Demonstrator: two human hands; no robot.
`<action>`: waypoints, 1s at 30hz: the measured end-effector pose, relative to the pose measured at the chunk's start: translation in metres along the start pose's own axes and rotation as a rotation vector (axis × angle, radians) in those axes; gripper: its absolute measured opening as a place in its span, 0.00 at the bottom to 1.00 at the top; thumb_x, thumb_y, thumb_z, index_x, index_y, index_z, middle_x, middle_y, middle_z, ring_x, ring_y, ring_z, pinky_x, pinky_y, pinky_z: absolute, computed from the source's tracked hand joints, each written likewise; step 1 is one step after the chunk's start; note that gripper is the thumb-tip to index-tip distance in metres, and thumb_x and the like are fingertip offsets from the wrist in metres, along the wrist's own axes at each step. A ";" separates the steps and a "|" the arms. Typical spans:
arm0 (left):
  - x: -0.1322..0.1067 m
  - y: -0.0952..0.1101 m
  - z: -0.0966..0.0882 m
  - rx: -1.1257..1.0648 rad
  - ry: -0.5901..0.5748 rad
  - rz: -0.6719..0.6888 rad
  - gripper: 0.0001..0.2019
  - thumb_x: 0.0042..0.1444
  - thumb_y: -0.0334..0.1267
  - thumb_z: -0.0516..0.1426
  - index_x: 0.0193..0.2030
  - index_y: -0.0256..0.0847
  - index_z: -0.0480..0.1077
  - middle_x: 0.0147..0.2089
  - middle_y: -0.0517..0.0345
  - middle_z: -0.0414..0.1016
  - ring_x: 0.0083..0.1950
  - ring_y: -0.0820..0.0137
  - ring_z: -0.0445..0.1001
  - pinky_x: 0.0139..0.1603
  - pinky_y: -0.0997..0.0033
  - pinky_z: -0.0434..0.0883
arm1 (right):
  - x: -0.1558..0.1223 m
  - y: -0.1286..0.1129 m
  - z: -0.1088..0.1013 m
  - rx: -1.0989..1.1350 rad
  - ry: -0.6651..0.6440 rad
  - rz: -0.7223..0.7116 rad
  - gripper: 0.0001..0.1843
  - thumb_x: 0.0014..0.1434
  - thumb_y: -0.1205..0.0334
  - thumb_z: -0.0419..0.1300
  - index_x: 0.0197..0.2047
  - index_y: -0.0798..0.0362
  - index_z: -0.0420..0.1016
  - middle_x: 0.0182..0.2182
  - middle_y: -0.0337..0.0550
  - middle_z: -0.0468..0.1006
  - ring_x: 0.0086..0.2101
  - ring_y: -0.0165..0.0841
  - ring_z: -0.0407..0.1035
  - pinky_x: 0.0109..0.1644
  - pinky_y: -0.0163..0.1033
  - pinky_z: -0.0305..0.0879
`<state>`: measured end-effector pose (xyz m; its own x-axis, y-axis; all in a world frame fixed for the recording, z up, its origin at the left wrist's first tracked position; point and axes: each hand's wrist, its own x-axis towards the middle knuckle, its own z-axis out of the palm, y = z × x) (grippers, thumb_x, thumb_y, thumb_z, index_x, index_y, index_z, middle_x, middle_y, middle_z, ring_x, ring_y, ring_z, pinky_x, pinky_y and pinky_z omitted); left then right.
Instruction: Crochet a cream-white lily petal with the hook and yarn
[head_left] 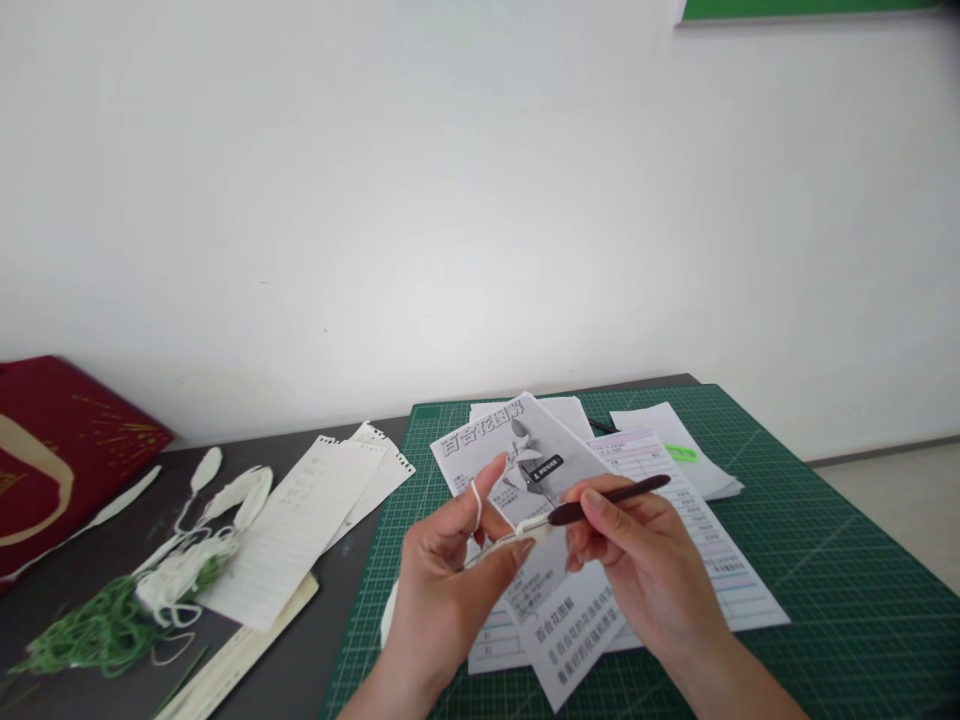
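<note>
My left hand is closed in a pinch on a small white crochet piece, with white yarn looped round its raised index finger. My right hand grips a dark crochet hook, whose tip meets the white piece between the two hands. Both hands hover above a printed instruction sheet lying on a green cutting mat.
More printed sheets lie on the mat, one with a green mark. Lined paper sits at left on the dark table. A tangle of green and white yarn, white crocheted petals and a red bag lie far left.
</note>
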<state>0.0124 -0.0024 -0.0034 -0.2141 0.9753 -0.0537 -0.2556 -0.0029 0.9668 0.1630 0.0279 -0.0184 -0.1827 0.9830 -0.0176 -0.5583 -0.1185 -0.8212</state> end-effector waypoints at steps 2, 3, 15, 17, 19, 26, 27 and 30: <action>-0.001 -0.004 0.001 -0.006 0.025 0.017 0.25 0.39 0.31 0.69 0.48 0.49 0.78 0.25 0.62 0.75 0.40 0.62 0.75 0.49 0.61 0.68 | -0.002 0.003 0.003 0.009 0.014 0.005 0.09 0.52 0.58 0.68 0.30 0.56 0.81 0.18 0.40 0.78 0.19 0.27 0.70 0.23 0.29 0.71; -0.002 -0.005 0.002 -0.007 0.035 0.023 0.26 0.40 0.32 0.69 0.49 0.50 0.78 0.25 0.62 0.75 0.39 0.63 0.75 0.49 0.61 0.68 | -0.003 0.004 0.004 0.004 0.018 -0.008 0.09 0.52 0.58 0.68 0.31 0.56 0.81 0.18 0.40 0.78 0.19 0.26 0.71 0.23 0.29 0.71; -0.003 -0.005 0.005 -0.244 0.049 -0.135 0.24 0.44 0.30 0.68 0.51 0.47 0.76 0.24 0.69 0.69 0.27 0.78 0.69 0.38 0.77 0.67 | -0.014 0.013 0.003 -0.907 -0.269 -1.167 0.21 0.56 0.78 0.55 0.53 0.60 0.74 0.37 0.56 0.82 0.36 0.40 0.76 0.33 0.43 0.77; -0.001 -0.001 0.003 -0.369 -0.042 -0.224 0.28 0.42 0.28 0.68 0.53 0.44 0.74 0.24 0.68 0.69 0.24 0.80 0.67 0.34 0.79 0.66 | -0.014 0.010 0.002 -0.937 -0.309 -1.224 0.22 0.57 0.78 0.55 0.54 0.60 0.73 0.38 0.56 0.82 0.37 0.40 0.76 0.35 0.43 0.77; 0.001 0.003 -0.001 -0.427 -0.117 -0.277 0.29 0.40 0.26 0.69 0.53 0.41 0.74 0.25 0.65 0.73 0.27 0.78 0.70 0.35 0.78 0.66 | -0.014 0.008 0.003 -0.831 -0.291 -1.103 0.21 0.58 0.78 0.55 0.52 0.56 0.75 0.35 0.51 0.82 0.35 0.38 0.76 0.33 0.41 0.76; 0.007 0.011 -0.012 -0.368 -0.214 -0.287 0.31 0.37 0.24 0.69 0.52 0.40 0.75 0.24 0.65 0.70 0.27 0.76 0.69 0.34 0.77 0.65 | -0.014 0.006 0.004 -0.332 -0.177 -0.563 0.07 0.58 0.68 0.61 0.38 0.51 0.80 0.28 0.43 0.80 0.23 0.33 0.71 0.26 0.39 0.70; 0.008 0.012 -0.013 -0.352 -0.226 -0.284 0.30 0.37 0.25 0.69 0.52 0.40 0.76 0.24 0.65 0.69 0.26 0.76 0.68 0.33 0.77 0.65 | -0.014 0.007 0.003 -0.306 -0.179 -0.541 0.07 0.58 0.68 0.61 0.38 0.51 0.80 0.28 0.43 0.79 0.24 0.33 0.72 0.26 0.39 0.70; 0.008 0.016 -0.015 -0.302 -0.251 -0.291 0.29 0.37 0.25 0.68 0.50 0.39 0.76 0.23 0.65 0.68 0.26 0.76 0.67 0.32 0.76 0.64 | -0.015 0.007 -0.001 -0.279 -0.193 -0.516 0.08 0.58 0.69 0.61 0.39 0.50 0.80 0.28 0.43 0.79 0.25 0.33 0.72 0.27 0.39 0.69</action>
<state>-0.0074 0.0024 0.0079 0.1316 0.9682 -0.2126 -0.5409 0.2499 0.8031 0.1628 0.0129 -0.0241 -0.1030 0.8577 0.5038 -0.3853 0.4325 -0.8151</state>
